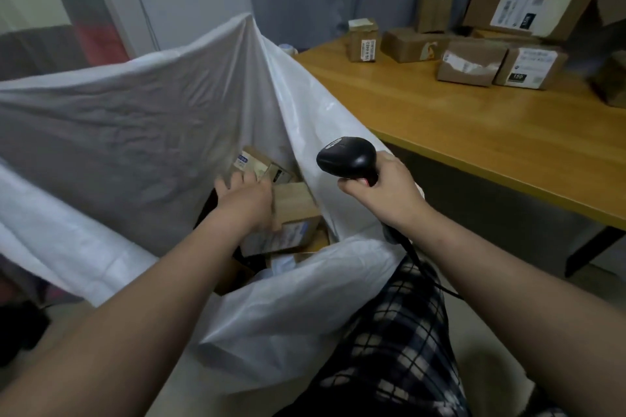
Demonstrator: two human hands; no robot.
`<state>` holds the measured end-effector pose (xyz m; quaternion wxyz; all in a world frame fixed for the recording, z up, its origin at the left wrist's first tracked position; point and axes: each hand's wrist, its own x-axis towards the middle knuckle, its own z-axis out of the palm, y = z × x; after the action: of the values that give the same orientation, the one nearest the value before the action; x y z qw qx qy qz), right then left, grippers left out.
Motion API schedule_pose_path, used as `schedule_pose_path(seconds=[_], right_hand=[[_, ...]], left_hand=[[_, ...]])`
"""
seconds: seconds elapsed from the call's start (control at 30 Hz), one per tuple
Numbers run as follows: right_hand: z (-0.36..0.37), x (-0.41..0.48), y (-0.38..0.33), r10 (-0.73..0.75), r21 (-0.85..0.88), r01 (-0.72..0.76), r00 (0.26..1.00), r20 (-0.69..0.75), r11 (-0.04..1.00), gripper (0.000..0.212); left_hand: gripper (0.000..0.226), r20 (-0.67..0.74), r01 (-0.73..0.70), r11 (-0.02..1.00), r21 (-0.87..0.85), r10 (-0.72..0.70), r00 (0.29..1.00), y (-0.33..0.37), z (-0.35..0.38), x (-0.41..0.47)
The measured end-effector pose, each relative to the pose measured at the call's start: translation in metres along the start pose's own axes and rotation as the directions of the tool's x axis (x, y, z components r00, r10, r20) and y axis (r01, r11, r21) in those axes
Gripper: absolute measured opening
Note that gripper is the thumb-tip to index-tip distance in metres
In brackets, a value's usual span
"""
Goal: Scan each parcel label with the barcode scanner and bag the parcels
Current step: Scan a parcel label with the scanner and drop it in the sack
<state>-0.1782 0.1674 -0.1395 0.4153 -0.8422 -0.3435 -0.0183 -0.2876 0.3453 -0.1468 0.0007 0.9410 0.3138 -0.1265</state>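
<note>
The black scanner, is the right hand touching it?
Touching. The head view shows the right hand with its fingers curled round the handle of the barcode scanner, holding it up beside the white bag.

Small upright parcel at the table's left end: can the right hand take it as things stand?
Probably not yet. The right hand has its grip full with the barcode scanner, and the small upright parcel stands well beyond it across the table.
</note>
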Motion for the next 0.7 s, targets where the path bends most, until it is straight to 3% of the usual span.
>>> schedule_pose_path(seconds=[0.17,0.3,0.47,0.7], right_hand=[[-0.008,-0.006,0.015,0.074,0.084,-0.079,0.995,0.060,0.993,0.035],[-0.043,-0.004,0.022,0.139,0.223,-0.127,0.990,-0.038,0.967,0.027],[-0.105,-0.015,0.046,0.194,0.255,-0.144,0.964,-0.181,0.956,0.037],[-0.203,-0.056,0.101,0.295,0.213,-0.231,0.887,-0.355,0.949,0.030]], left_hand=[[0.092,-0.062,-0.083,0.989,-0.124,0.076,0.995,0.017,0.002,-0.003],[0.082,-0.215,-0.196,0.953,-0.230,0.147,0.966,0.051,-0.027,0.001],[0.067,-0.395,-0.408,0.868,-0.283,0.282,0.874,0.130,-0.058,-0.002],[0.060,-0.468,-0.663,0.692,-0.284,0.503,0.726,0.262,-0.091,-0.020]])
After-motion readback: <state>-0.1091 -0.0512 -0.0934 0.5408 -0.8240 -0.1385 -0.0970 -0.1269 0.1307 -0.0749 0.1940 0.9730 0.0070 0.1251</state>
